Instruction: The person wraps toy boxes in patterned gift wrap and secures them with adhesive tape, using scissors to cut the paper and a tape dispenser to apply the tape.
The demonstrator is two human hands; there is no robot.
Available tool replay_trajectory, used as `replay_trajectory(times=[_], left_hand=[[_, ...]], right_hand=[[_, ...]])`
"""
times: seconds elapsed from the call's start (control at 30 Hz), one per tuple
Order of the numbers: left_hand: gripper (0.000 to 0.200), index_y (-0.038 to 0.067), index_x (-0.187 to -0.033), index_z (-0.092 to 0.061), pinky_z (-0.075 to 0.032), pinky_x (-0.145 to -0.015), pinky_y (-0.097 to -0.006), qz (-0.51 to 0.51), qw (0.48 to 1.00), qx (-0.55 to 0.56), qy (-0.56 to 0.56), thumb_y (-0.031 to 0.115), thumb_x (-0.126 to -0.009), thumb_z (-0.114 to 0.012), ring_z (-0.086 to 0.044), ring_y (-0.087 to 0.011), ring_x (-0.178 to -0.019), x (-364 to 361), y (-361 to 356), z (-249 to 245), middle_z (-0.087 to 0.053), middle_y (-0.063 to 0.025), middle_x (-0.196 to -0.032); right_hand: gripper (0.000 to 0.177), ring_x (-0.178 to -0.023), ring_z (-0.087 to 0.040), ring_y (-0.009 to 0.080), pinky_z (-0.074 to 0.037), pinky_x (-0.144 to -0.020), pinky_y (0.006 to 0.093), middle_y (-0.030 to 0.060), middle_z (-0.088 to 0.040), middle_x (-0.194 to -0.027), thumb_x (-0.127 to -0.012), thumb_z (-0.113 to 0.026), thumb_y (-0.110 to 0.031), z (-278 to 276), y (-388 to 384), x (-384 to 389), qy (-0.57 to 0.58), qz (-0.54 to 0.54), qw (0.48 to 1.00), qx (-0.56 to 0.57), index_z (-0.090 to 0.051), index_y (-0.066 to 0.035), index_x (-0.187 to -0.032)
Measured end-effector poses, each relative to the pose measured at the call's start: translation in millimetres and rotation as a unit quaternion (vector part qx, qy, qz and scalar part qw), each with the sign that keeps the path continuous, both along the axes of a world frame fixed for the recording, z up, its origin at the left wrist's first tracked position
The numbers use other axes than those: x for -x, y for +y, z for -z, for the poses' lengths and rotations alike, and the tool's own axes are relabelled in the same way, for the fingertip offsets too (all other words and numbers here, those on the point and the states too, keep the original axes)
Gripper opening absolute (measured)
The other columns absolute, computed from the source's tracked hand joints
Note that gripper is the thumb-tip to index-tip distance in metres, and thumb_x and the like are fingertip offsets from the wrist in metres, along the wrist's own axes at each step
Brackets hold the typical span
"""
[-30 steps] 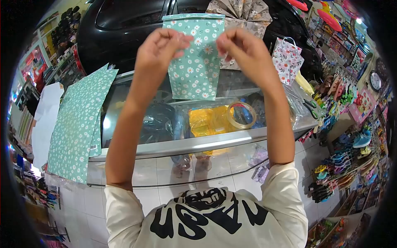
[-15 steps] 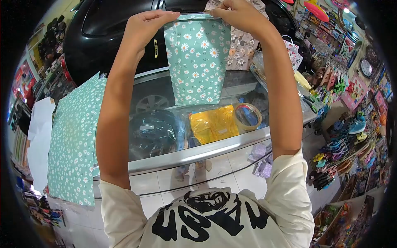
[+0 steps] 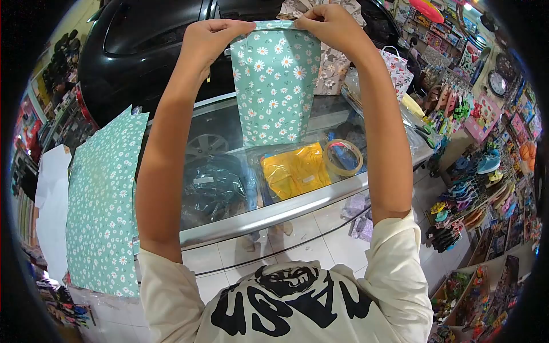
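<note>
A mint green paper bag with white daisies (image 3: 276, 86) stands upright on the glass counter (image 3: 269, 214). Its top edge is pinched at both corners. My left hand (image 3: 216, 37) grips the left corner between thumb and fingers. At the right corner, my right hand (image 3: 329, 27) pinches the same edge. A narrow band along the top looks folded or creased between my hands. Just behind the bag, partly hidden by it and my right hand, is a brown floral paper bag (image 3: 331, 74). A roll of tape (image 3: 360, 161) lies near the base, to the right.
Large daisy-patterned sheets (image 3: 106, 200) lie at the left, beside white paper (image 3: 52, 211). Scissors with green on the handles (image 3: 427, 137) are at the counter's right end. A yellow packaged item (image 3: 294, 171) shows at the glass. A black car (image 3: 151, 57) stands behind; hanging goods (image 3: 457, 206) fill the right.
The view has shifted slightly. My hands keep their pinch on the bag's top corners, and the bag stays upright in nearly the same place.
</note>
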State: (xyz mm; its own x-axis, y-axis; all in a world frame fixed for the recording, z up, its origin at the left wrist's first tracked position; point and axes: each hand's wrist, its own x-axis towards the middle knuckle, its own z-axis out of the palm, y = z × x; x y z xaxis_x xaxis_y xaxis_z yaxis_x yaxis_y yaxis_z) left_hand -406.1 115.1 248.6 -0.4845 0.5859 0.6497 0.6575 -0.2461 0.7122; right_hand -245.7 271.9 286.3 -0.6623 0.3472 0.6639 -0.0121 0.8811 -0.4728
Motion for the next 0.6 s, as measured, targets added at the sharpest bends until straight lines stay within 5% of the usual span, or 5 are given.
replay_trajectory(times=[0.5,0.6], left_hand=[[0.022,0.002,-0.082,-0.072,-0.045,-0.069,-0.0213,-0.058,0.996,-0.054,0.027,0.021,-0.070,-0.076,-0.061,-0.0095,-0.072,1.1,11.7,8.3,-0.068,-0.0048,-0.080],[0.023,0.003,-0.081,-0.072,-0.045,-0.067,-0.0215,-0.069,0.996,-0.049,0.040,0.022,-0.069,-0.077,-0.061,-0.0096,-0.071,1.5,11.6,7.1,-0.068,-0.0050,-0.079]], right_hand=[[0.024,-0.053,-0.059,0.0265,-0.044,-0.054,0.0359,0.0215,-0.057,-0.057,-0.068,-0.065,-0.016,16.5,-2.2,13.4,0.114,0.079,0.981,-0.134,-0.061,0.007,-0.062],[0.025,-0.051,-0.058,0.0272,-0.044,-0.053,0.0366,0.0221,-0.056,-0.055,-0.067,-0.064,-0.016,14.6,-6.5,12.3,0.086,0.089,0.988,-0.090,-0.060,0.008,-0.061]])
